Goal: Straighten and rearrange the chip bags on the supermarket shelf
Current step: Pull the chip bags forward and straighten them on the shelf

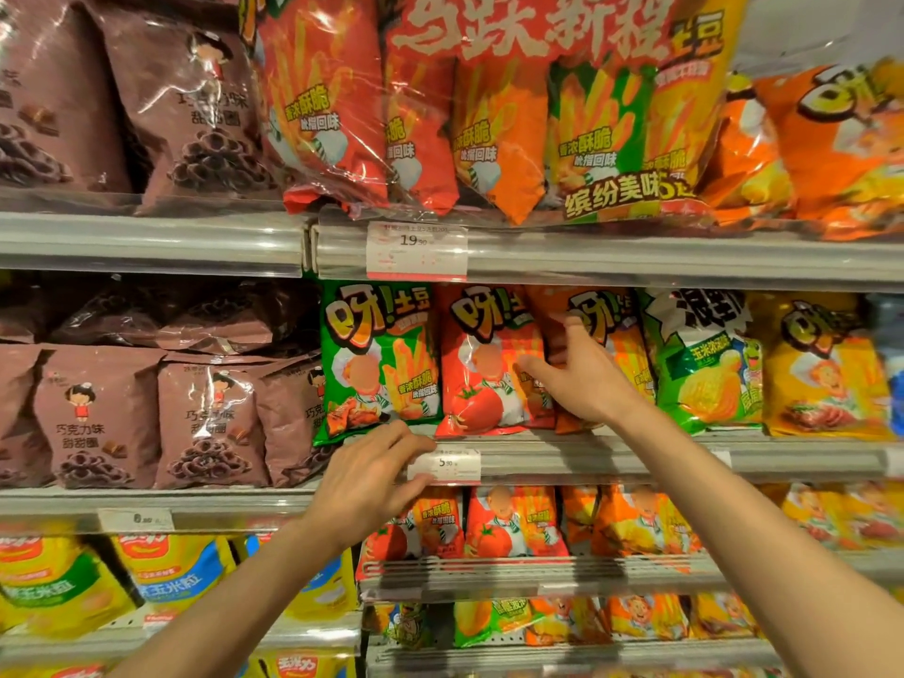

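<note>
1. Head view: right hand (584, 379) w/ fingers spread and straight, fingertips on the red chip bag (482, 364) and the orange chip bag (594, 325) behind it; grips nothing.
2. Both bags stand at the middle shelf (611, 457) front edge, beside the green chip bag (376, 359).
3. Left hand (372, 477) relaxed, loosely open, fingers at the price tag (447, 463) on the shelf's front edge; holds nothing.

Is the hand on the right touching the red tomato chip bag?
Touching. In the head view, the right hand lays its straight fingertips flat on the front of the red bag, with no gap showing between them.
</note>
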